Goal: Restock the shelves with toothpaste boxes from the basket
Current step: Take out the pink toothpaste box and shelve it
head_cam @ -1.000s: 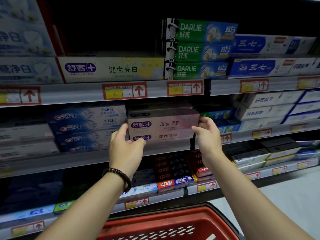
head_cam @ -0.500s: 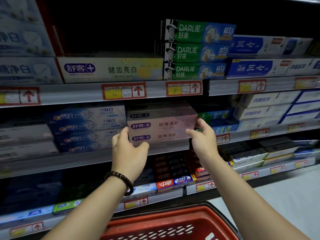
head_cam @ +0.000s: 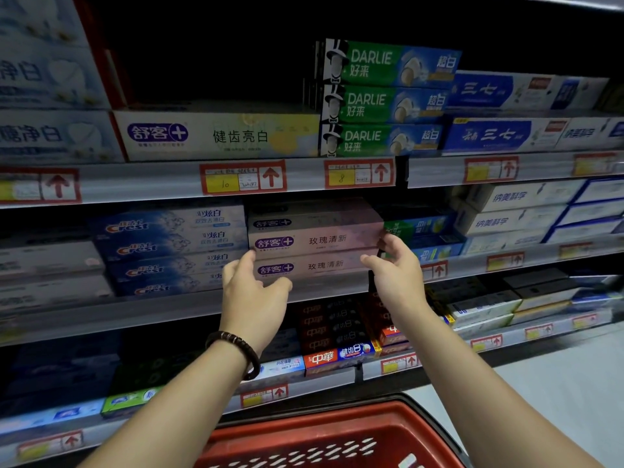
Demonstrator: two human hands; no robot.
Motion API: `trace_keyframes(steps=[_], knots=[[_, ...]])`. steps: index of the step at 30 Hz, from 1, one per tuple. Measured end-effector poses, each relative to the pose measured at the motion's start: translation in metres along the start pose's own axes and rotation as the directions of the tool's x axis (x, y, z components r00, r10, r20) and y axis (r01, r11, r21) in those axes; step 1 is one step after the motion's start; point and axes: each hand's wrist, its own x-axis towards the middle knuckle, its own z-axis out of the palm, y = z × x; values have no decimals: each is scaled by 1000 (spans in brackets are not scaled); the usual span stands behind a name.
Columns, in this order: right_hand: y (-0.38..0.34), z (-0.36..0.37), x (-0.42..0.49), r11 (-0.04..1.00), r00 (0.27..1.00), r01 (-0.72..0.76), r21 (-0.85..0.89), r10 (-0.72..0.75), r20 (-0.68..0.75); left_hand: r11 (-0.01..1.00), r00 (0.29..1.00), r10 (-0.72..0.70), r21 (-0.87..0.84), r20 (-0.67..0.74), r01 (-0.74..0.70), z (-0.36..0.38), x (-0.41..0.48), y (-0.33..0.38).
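Note:
A stack of pink toothpaste boxes (head_cam: 317,240) lies on the middle shelf (head_cam: 162,300), between blue Crest boxes (head_cam: 169,246) and green-blue boxes (head_cam: 422,231). My left hand (head_cam: 251,295) hovers at the stack's lower left corner with relaxed fingers and its index fingertip by the box edge; it holds nothing. At the stack's right end my right hand (head_cam: 396,271) has loosely spread fingers, the fingertips touching the end of the pink boxes. The red basket (head_cam: 324,430) sits below my arms at the bottom edge; its contents are hidden.
The shelf above holds a white-yellow box (head_cam: 219,136), green Darlie boxes (head_cam: 388,103) and blue-white boxes (head_cam: 506,133). Red-framed price tags (head_cam: 243,177) line the shelf rails. Dark and red boxes (head_cam: 337,336) fill the lower shelf. Grey floor (head_cam: 557,383) lies at the right.
Both hands held the upper pink box by its ends a second ago. They have since dropped lower and loosened their hold, and the box rests on the stack.

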Motion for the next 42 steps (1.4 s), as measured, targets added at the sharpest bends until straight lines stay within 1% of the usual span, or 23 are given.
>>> trace_keyframes(steps=[10, 14, 21, 24, 26, 29, 31, 36, 42], knots=[[-4, 0, -3, 1000, 1000, -18, 1, 18, 12, 997, 999, -25, -75, 28, 27, 0, -3, 4], [-5, 1, -5, 998, 1000, -19, -52, 19, 9, 996, 999, -15, -85, 28, 17, -2, -4, 4], [-7, -3, -11, 994, 1000, 4, -107, -2, 19, 993, 999, -39, -113, 17, 41, -9, 1, 1], [-7, -6, -14, 992, 1000, 9, -128, -9, -2, 990, 999, -53, -131, 5, 53, -11, 1, 2], [-9, -8, -16, 995, 1000, -8, -99, 6, -17, 990, 999, -51, -133, 8, 51, -12, -1, 4], [-14, -11, -23, 996, 998, -62, 66, 64, -22, 991, 997, -70, -114, 25, 73, -15, -5, 5], [-17, -13, -29, 987, 997, -80, 136, 82, -7, 993, 995, -84, -84, 50, 88, -17, -8, 6], [-28, -15, -43, 986, 995, -101, 135, 98, 28, 995, 991, -95, -22, 98, 98, -26, -21, 11], [-48, -20, -58, 990, 995, -78, 118, 71, 63, 994, 992, -93, -47, 90, 98, -36, -35, 25]])
